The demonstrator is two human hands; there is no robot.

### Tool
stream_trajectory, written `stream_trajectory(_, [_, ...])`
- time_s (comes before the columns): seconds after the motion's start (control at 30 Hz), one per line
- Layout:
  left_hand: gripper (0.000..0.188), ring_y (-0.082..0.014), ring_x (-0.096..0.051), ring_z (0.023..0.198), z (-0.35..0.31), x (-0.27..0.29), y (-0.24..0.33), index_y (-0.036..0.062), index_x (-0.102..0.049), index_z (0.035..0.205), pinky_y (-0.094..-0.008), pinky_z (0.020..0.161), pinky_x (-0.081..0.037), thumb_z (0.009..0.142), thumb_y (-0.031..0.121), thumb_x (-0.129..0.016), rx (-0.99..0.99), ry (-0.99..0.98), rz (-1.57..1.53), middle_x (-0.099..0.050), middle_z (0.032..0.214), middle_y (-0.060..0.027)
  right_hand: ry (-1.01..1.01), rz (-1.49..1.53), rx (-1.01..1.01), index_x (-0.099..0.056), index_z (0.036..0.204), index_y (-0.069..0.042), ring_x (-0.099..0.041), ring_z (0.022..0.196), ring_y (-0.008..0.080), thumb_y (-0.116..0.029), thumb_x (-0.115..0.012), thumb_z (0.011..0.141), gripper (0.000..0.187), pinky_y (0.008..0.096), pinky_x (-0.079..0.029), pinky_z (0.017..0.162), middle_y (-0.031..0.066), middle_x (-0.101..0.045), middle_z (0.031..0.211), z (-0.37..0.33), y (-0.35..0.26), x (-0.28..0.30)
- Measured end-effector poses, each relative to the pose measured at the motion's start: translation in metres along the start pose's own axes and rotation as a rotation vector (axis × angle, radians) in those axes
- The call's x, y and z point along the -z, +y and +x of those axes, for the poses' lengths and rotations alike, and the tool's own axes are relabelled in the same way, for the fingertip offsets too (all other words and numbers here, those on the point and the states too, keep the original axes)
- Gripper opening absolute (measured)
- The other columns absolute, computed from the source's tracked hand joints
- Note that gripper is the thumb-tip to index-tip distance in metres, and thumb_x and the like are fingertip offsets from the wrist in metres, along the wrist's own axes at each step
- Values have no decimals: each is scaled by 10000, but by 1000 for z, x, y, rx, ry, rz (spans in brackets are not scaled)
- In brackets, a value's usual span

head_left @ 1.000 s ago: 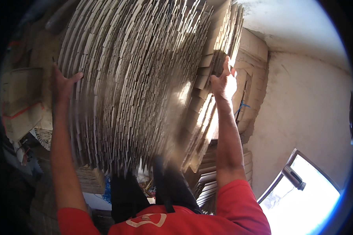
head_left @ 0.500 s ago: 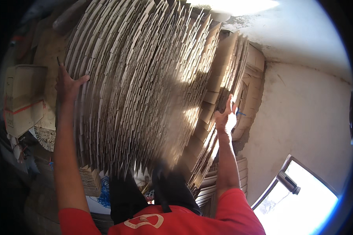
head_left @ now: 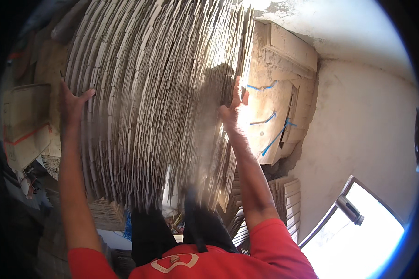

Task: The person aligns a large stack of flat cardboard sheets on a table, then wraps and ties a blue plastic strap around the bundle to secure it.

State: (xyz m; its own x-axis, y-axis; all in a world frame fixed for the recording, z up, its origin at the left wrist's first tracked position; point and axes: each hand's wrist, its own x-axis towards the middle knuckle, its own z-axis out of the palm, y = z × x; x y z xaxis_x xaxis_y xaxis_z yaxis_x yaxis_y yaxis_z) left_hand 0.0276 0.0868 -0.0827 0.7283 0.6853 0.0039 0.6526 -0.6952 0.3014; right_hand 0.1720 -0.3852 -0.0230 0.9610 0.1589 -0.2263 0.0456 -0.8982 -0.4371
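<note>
Both hands clamp a thick bundle of flattened cardboard sheets [head_left: 158, 102]: left hand [head_left: 72, 104] spread flat on its left face, right hand [head_left: 232, 109] gripping its right edge. Tan boxes with blue tape [head_left: 274, 116] stand just right.

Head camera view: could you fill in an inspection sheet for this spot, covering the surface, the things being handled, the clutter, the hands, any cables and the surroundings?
Surface: nothing seen; no table or bench in view.
Job's things: big stack of flattened cardboard sheets, seen edge-on, blurred at its lower end.
Clutter: folded carton with red tape at left; more cardboard with blue strapping against the wall; lower cardboard piles at right.
Hands: left hand spread flat on the stack's left side; right hand gripping its right edge.
Cables: nothing seen.
Surroundings: rough white wall; bright window with a metal handle at lower right; person's red shirt.
</note>
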Motion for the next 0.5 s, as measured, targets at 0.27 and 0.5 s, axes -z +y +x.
stream_trajectory(0.27, [989, -342, -532, 1229, 5, 14, 0, -32, -394, 1426, -397, 1033, -398, 686, 474, -812, 40, -7, -48, -523, 1371, -222, 53, 502, 116, -200, 1516, -44, -589, 979, 192, -164, -658, 811, 850, 260, -471, 865, 171, -518, 1364, -16, 54, 7])
stream_trajectory(0.5, [598, -178, -626, 969, -35, 56, 63, -38, -534, 1309, -313, 881, -471, 821, 228, -755, 167, -543, -890, -649, 1155, -89, -115, 1304, -386, -319, 1462, -22, -535, 1113, 199, -268, -563, 905, 656, 295, -406, 975, 132, -510, 1379, -29, 88, -19])
